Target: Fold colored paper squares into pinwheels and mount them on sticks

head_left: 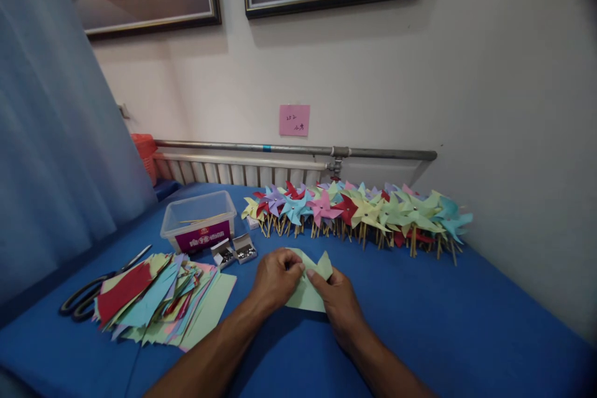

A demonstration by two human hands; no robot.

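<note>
My left hand and my right hand both pinch a light green paper square lying on the blue table. Its corners are folded up toward the middle, between my fingertips. To the left lies a loose pile of coloured paper squares. Just behind my hands sit two small open boxes of metal pins.
A long row of finished paper pinwheels on wooden sticks runs along the back of the table. A clear plastic tub with a purple label stands back left. Black-handled scissors lie at the far left. Behind are a radiator and wall.
</note>
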